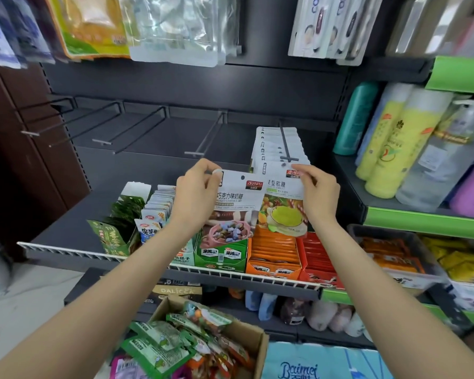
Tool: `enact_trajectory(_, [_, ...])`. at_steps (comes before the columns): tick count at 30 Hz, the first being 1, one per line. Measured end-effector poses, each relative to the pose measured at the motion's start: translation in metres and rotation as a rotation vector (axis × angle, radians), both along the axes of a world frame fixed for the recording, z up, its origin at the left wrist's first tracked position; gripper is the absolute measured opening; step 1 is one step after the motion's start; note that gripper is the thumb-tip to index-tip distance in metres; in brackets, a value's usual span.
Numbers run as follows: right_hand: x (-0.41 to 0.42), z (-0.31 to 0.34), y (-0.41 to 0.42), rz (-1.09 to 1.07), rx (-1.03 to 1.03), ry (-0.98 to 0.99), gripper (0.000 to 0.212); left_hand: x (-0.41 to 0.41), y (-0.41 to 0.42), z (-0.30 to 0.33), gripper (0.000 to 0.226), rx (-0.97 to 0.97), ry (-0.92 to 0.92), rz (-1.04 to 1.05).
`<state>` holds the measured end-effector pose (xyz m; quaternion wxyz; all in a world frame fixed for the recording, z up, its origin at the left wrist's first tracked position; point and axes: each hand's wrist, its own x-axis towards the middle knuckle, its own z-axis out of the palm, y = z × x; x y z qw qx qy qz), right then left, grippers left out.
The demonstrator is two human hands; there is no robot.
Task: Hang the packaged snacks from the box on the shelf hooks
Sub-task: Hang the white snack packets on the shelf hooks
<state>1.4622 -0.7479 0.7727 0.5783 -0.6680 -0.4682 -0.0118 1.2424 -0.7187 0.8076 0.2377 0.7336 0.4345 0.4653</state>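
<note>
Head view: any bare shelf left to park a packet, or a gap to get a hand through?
Free: the dark shelf deck left of the green snack box, and the strip behind the display boxes under the empty hooks. Crowded: the front rail from that box to the red display box, and the loaded hook where both hands hold packets.

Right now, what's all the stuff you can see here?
Snack packets: two, white-topped, held overlapping below the hooks.
Hung packets: a row, white, on the rightmost hook.
Empty hooks: several, dark, left of them.
Display boxes: green, orange, red, on the shelf.
Cardboard box: one, brown, holding snacks, bottom.
Bottles: yellow, teal, right shelf.
Left hand: pinching the left packet.
Right hand: pinching the right packet.
</note>
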Motion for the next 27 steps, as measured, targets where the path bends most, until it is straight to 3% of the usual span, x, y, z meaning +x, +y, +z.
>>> enact_trajectory(9, [0.003,0.003,0.012,-0.054,-0.172,-0.147,0.029,0.008,0.005,-0.002,0.013,-0.013,0.001,-0.045])
enact_trajectory(14, [-0.013,-0.007,-0.019,-0.071,-0.098,-0.136,0.027,0.017,0.009,-0.009,0.013,-0.124,-0.06,-0.145])
enact_trajectory(19, [-0.022,-0.009,-0.042,0.443,-0.201,0.315,0.039,0.038,0.009,-0.009,0.016,-0.36,-0.216,-0.189])
enact_trajectory(24, [-0.012,-0.017,-0.038,0.424,-0.128,0.242,0.063,0.06,0.013,-0.008,0.011,-0.552,-0.373,-0.158])
enact_trajectory(26, [-0.008,-0.018,-0.038,0.382,-0.068,0.303,0.07,0.062,0.01,-0.01,0.011,-0.578,-0.395,-0.272])
enact_trajectory(27, [-0.006,-0.018,-0.038,0.358,-0.044,0.32,0.072,0.061,0.008,-0.013,0.022,-0.574,-0.357,-0.347])
